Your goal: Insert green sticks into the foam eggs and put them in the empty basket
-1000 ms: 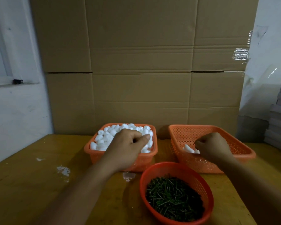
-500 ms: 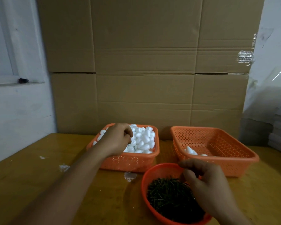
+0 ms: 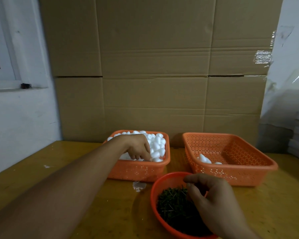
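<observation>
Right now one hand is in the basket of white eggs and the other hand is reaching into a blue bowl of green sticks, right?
Nearly. The head view shows the left hand in the basket of white eggs and the right hand over the green sticks, but that bowl is orange-red, not blue.

Left basket (image 3: 138, 171): orange plastic, walls perforated with small dot clusters; contents, foam eggs (image 3: 158, 145), plain white. Right basket (image 3: 231, 173): same orange, same perforated pattern, holding 2 or 3 white eggs (image 3: 204, 159). Round bowl (image 3: 164, 178): deeper red-orange. Sticks (image 3: 173, 204): dark green. Table (image 3: 59, 169): yellow-brown, with white flecks. Backdrop cardboard (image 3: 154, 66): plain tan. Wall (image 3: 16, 118): white.
</observation>
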Tool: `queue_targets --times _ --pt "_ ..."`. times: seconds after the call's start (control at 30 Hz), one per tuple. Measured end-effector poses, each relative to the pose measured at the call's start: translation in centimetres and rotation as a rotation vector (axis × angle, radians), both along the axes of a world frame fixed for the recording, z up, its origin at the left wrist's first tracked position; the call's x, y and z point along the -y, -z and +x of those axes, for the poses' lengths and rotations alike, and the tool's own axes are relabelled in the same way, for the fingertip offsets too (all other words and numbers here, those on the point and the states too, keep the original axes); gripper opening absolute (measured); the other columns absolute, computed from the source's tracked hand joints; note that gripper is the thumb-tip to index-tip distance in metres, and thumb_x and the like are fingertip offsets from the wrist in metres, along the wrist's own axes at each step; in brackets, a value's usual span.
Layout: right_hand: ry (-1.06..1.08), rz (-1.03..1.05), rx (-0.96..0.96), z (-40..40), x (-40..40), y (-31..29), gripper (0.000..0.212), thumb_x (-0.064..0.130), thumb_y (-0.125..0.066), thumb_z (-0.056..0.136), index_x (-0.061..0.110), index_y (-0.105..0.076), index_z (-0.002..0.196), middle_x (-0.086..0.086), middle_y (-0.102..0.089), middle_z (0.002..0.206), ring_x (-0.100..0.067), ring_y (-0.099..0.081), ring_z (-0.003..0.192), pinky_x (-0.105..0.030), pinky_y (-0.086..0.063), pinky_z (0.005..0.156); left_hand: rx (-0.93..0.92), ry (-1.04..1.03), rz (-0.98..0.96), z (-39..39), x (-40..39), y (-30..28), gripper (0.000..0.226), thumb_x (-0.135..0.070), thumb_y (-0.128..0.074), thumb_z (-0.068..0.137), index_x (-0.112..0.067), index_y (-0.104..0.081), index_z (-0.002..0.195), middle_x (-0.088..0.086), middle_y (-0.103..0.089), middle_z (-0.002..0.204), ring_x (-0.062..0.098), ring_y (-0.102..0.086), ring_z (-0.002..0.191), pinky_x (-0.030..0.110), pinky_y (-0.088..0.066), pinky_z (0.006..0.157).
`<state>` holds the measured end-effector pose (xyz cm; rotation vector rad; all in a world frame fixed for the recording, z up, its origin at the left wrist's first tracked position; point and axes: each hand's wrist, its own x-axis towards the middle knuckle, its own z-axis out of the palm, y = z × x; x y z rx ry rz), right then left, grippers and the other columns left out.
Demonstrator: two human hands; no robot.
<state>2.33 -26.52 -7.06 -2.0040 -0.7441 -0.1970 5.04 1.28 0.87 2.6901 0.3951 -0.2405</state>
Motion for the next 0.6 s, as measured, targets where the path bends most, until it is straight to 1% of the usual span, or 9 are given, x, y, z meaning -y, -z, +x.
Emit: queue_targets --times 0.03,0.13,0.2,0.27,0.37,0.43,0.5,0.53,0.6 --pt "0.0 -0.002 0.008 0.0 0.0 0.0 0.02 0.018 -0.068 0.09 0.037 -0.075 0.09 0.013 -0.072 0.066 -0.005 -0.066 0.054 -0.029 -0.054 0.056 -0.015 -0.003 0.003 0.1 0.0 0.1 0.023 -0.031 -0.078 0.084 -0.02 -0.077 0.104 0.011 -0.074 0.108 0.019 -0.071 0.1 0.022 -0.057 0.074" --pt "0.017 -0.002 0.026 0.1 0.1 0.0 0.02 0.018 -0.07 0.088 0.037 -0.076 0.089 0.015 -0.072 0.065 -0.004 -0.065 0.053 -0.026 -0.052 0.055 -0.054 -0.02 0.01 0.3 -0.1 0.2 0.021 -0.029 -0.079 0.083 -0.018 -0.078 0.102 0.012 -0.072 0.113 0.02 -0.068 0.1 0.026 -0.058 0.084" --pt "0.026 -0.003 0.033 0.1 0.1 -0.1 0.019 0.018 -0.071 0.088 0.036 -0.077 0.089 0.016 -0.072 0.065 -0.003 -0.065 0.053 -0.025 -0.052 0.056 -0.065 -0.029 0.035 0.3 -0.2 0.3 0.019 -0.033 -0.079 0.082 -0.021 -0.08 0.097 0.008 -0.072 0.11 0.017 -0.067 0.094 0.029 -0.056 0.089" --pt "0.024 -0.005 0.031 0.2 0.1 -0.1 0.018 0.018 -0.07 0.088 0.034 -0.077 0.091 0.017 -0.072 0.066 -0.002 -0.065 0.053 -0.026 -0.052 0.056 -0.07 -0.03 0.067 0.3 -0.3 0.3 0.015 -0.04 -0.078 0.081 -0.028 -0.08 0.091 0.004 -0.073 0.108 0.014 -0.067 0.094 0.032 -0.054 0.093" --pt "0.02 -0.012 0.036 0.2 0.1 -0.1 0.017 0.018 -0.07 0.089 0.033 -0.078 0.092 0.018 -0.072 0.067 -0.002 -0.066 0.055 -0.027 -0.054 0.058 -0.048 -0.007 0.063 0.1 -0.7 0.4 0.02 -0.05 -0.08 0.075 -0.035 -0.076 0.088 0.0 -0.075 0.103 0.014 -0.067 0.094 0.032 -0.052 0.091" --pt "0.02 -0.016 0.044 0.2 0.1 0.0 0.018 0.018 -0.07 0.089 0.033 -0.077 0.092 0.019 -0.071 0.066 -0.002 -0.066 0.056 -0.026 -0.054 0.058 0.045 -0.01 0.063 -0.1 -0.8 0.7 0.034 -0.058 -0.08 0.062 -0.036 -0.075 0.087 -0.005 -0.074 0.095 0.017 -0.068 0.097 0.04 -0.055 0.095" --pt "0.022 -0.018 0.048 0.3 0.2 0.1 0.018 0.018 -0.07 0.089 0.034 -0.077 0.093 0.021 -0.071 0.067 -0.001 -0.066 0.057 -0.024 -0.053 0.056 0.2 -0.034 0.028 -0.5 -0.9 1.1 0.043 -0.063 -0.075 0.048 -0.036 -0.074 0.082 -0.009 -0.07 0.086 0.019 -0.068 0.098 0.046 -0.055 0.095" --pt "0.022 -0.021 0.046 0.3 0.1 0.1 0.018 0.018 -0.07 0.088 0.034 -0.077 0.092 0.021 -0.071 0.067 -0.001 -0.066 0.057 -0.023 -0.053 0.056 0.277 -0.036 -0.012 -0.7 -0.9 1.4 0.042 -0.061 -0.074 0.048 -0.035 -0.073 0.081 -0.008 -0.07 0.084 0.02 -0.069 0.095 0.047 -0.055 0.093" --pt "0.019 -0.031 0.042 0.4 0.1 0.2 0.018 0.019 -0.07 0.088 0.035 -0.077 0.092 0.023 -0.071 0.068 0.001 -0.066 0.058 -0.02 -0.052 0.056 0.407 -0.017 -0.127 -1.2 -1.0 2.0 0.029 -0.05 -0.076 0.06 -0.034 -0.071 0.084 -0.006 -0.074 0.084 0.016 -0.071 0.09 0.047 -0.055 0.092"
